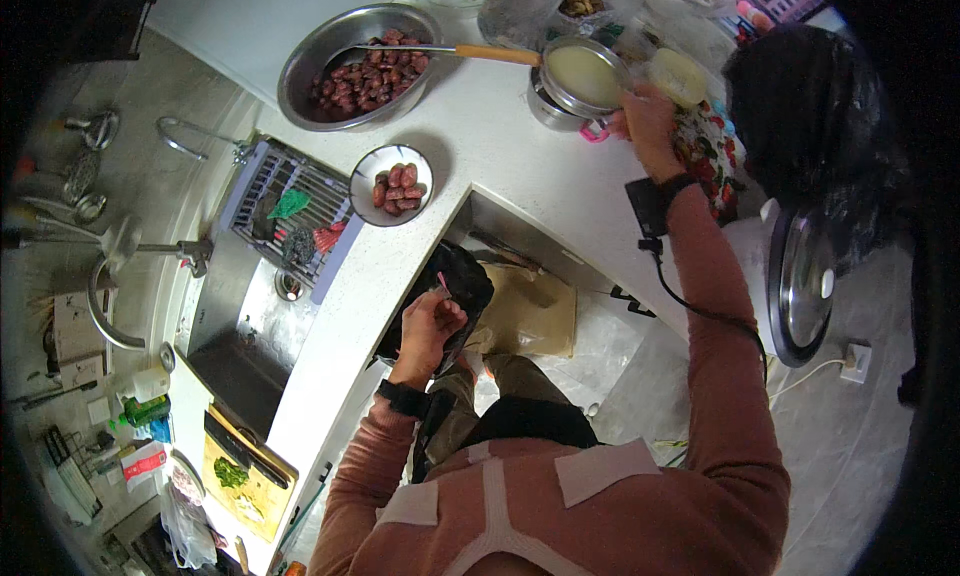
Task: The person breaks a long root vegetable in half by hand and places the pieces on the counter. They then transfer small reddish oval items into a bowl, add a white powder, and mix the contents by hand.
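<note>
Over the gap in the counter, my left hand (430, 331) is closed with its fingertips pinched together. A thin pink-tipped piece (443, 280) sticks up from them, too small to name. At the back right my right hand (650, 124) curls its fingers at the rim of a steel bowl (580, 74) with pale contents, resting over a steel pot (545, 106). Beside those fingers lies something pink (595, 134). A white bowl (392, 184) holds several red dates (400, 188). Behind it, a large steel basin (300, 86) contains many more dates and a wooden-handled utensil (490, 54).
On the left is a sink (255, 346) with a drying rack (290, 216). A cutting board (245, 476) bears a knife and greens. A black bag (460, 276) hangs below the counter edge. Plastic bags, a rice cooker (805, 286) and a black bag (800, 116) stand right.
</note>
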`<state>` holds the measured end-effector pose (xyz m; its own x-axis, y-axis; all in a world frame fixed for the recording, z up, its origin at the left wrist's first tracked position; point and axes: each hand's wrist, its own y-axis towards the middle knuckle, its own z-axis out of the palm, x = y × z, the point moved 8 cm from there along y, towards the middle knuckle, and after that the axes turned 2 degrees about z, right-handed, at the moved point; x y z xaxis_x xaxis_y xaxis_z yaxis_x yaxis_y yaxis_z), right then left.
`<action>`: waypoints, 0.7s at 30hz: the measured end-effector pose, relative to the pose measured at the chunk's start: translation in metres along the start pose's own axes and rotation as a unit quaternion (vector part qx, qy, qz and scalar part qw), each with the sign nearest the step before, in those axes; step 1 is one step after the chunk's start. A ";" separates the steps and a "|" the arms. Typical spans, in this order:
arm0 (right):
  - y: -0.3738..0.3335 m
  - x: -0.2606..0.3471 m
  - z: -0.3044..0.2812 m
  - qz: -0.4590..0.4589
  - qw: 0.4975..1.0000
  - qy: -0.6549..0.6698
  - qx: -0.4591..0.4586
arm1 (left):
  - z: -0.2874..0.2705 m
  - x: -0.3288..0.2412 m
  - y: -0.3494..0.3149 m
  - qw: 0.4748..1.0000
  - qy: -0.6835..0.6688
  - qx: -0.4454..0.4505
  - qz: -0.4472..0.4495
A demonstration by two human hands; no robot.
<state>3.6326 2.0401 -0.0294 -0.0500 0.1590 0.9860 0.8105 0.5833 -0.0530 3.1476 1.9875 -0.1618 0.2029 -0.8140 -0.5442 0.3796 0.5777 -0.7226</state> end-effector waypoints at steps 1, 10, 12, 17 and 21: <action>-0.007 0.007 -0.004 0.002 1.000 -0.011 0.008 | -0.001 -0.002 -0.004 1.000 0.010 0.001 0.013; -0.078 0.038 0.011 0.015 0.983 -0.125 0.137 | -0.004 -0.019 -0.024 0.998 0.010 0.027 0.047; -0.094 0.038 0.030 0.025 0.978 -0.134 0.159 | -0.007 -0.022 -0.032 0.998 0.008 0.036 0.057; -0.123 0.053 0.096 -0.028 0.958 -0.188 0.216 | -0.024 -0.025 -0.056 0.997 -0.006 0.021 0.070; -0.135 0.075 0.148 -0.126 0.934 -0.218 0.255 | -0.046 -0.022 -0.073 0.997 -0.024 0.006 0.072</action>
<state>3.4326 2.0913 0.0285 -0.5243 0.2109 0.8250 0.3642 0.9313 -0.0065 3.0738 1.9657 -0.1167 0.2987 -0.7246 -0.6211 0.3542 0.6885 -0.6329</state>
